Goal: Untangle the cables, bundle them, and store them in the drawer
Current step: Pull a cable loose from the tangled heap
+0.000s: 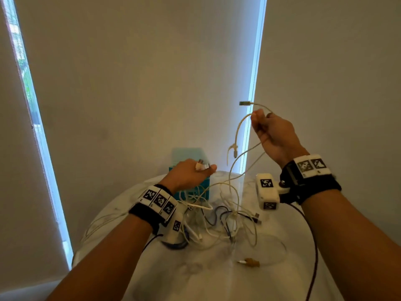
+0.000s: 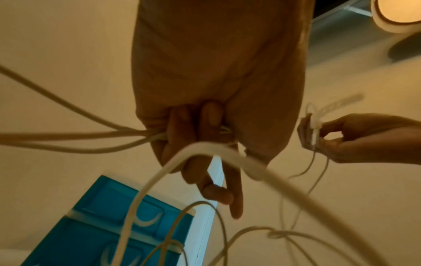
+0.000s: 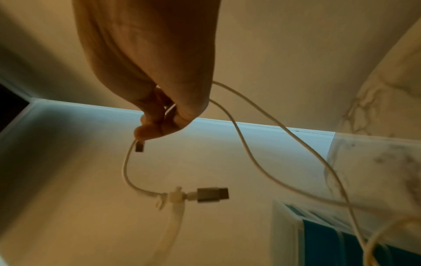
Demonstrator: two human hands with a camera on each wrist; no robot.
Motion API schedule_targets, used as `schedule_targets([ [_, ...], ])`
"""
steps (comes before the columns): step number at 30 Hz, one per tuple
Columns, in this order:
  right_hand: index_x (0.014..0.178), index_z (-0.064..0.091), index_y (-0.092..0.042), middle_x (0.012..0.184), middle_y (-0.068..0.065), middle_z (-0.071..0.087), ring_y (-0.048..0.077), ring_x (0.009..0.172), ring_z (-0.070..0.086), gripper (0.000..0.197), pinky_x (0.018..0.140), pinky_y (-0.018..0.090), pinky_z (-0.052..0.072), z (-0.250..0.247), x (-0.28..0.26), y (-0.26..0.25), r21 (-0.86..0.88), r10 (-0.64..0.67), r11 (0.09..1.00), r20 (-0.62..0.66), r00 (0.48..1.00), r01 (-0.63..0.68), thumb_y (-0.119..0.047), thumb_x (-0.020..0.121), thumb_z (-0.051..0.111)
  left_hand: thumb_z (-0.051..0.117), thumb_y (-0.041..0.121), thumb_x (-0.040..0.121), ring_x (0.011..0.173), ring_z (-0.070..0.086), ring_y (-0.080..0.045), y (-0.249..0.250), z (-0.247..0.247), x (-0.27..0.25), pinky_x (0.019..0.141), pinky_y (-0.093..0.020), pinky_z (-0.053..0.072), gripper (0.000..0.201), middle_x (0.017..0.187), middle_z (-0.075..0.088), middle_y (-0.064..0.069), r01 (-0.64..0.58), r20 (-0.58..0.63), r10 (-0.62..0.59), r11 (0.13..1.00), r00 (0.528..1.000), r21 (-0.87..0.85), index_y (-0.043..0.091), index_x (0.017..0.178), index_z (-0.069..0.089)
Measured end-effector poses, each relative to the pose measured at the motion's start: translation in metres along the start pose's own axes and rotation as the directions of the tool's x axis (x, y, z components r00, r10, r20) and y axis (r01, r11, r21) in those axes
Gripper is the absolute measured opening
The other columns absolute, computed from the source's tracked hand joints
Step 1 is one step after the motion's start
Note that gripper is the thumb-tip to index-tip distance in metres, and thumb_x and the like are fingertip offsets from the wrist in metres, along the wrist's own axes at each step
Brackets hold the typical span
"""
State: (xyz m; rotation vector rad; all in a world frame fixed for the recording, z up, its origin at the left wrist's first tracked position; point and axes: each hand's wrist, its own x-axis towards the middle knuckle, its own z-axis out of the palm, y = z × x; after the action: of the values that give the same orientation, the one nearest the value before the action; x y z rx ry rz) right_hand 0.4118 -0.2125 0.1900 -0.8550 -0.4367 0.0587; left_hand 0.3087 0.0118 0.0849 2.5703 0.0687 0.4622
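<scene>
A tangle of white and dark cables [image 1: 219, 222] lies on the round marble table [image 1: 217, 279]. My right hand [image 1: 267, 127] is raised above it and pinches a white cable [image 1: 237, 131] [image 3: 127, 172] near its metal plug [image 1: 244, 103]; a white strap [image 3: 173, 214] hangs from this cable beside a second plug [image 3: 212, 195]. My left hand [image 1: 193, 172] hovers lower, in front of the blue drawer unit [image 1: 191, 155], and grips several white cable strands [image 2: 95, 136] plus a white connector [image 1: 200, 166]. More strands [image 2: 227, 153] loop under its fingers.
The blue drawer unit [image 2: 109, 225] stands at the table's far edge against pale window blinds [image 1: 152, 83]. A small brown-tipped connector [image 1: 249, 262] lies alone near the table's front. A dark wire [image 1: 312, 246] runs down from my right wristband.
</scene>
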Motion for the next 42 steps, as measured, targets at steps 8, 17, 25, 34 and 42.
schedule_targets([
  [8,0.078,0.061,-0.005,0.092,0.011,0.069,0.020,0.078,0.067,0.048,0.073,0.024,0.059,-0.001,-0.005,-0.045,0.529,-0.124,0.846,0.318,0.940,-0.068,0.022,0.103,0.030,0.057,0.064,0.102,0.059,0.060,0.002,-0.007,-0.014,0.005,0.064,-0.024,0.046,0.041,0.063,0.064,0.016,-0.076,-0.126,0.042,0.957,0.991,-0.279,0.037,0.090,0.086],
  [17,0.088,0.046,-0.013,0.090,0.007,0.060,0.018,0.074,0.060,0.042,0.071,0.024,0.052,0.027,-0.012,-0.041,0.372,-0.173,0.928,0.505,0.846,-0.032,0.025,0.095,0.029,0.063,0.087,0.080,0.097,0.070,-0.005,0.009,-0.001,-0.009,0.090,-0.028,0.056,0.066,0.116,0.077,0.013,-0.108,0.167,0.116,0.993,0.979,-0.052,0.037,0.121,0.077],
  [25,0.081,0.034,-0.023,0.081,0.008,0.057,0.010,0.067,0.054,0.046,0.061,0.022,0.042,0.001,0.009,-0.050,-0.468,-0.481,0.715,0.211,0.851,0.520,0.022,0.081,0.032,0.078,0.071,0.081,0.067,0.059,-0.013,-0.012,0.008,-0.012,0.058,-0.030,0.039,0.051,0.069,0.061,0.006,-0.038,0.125,-0.011,0.923,0.992,0.383,0.023,0.070,0.065],
  [34,0.078,0.036,-0.020,0.079,0.007,0.062,0.017,0.068,0.056,0.048,0.064,0.027,0.048,-0.003,0.003,-0.027,-0.432,-0.177,0.868,0.192,0.965,0.245,0.027,0.084,0.036,0.074,0.077,0.080,0.103,0.071,-0.018,-0.025,0.010,0.002,0.089,-0.038,0.056,0.053,0.113,0.077,0.009,0.028,0.218,-0.088,0.963,0.972,0.268,0.029,0.104,0.078],
  [42,0.080,0.049,-0.012,0.098,0.020,0.079,0.026,0.083,0.078,0.031,0.082,0.030,0.064,0.007,-0.012,0.011,-0.535,-0.094,0.810,0.285,0.954,0.240,0.005,0.103,0.061,0.039,0.085,0.094,0.088,0.067,-0.013,0.044,-0.062,-0.022,0.084,-0.038,0.054,0.068,0.095,0.073,0.001,0.001,-0.142,-0.057,0.930,0.988,-0.367,0.034,0.100,0.083],
])
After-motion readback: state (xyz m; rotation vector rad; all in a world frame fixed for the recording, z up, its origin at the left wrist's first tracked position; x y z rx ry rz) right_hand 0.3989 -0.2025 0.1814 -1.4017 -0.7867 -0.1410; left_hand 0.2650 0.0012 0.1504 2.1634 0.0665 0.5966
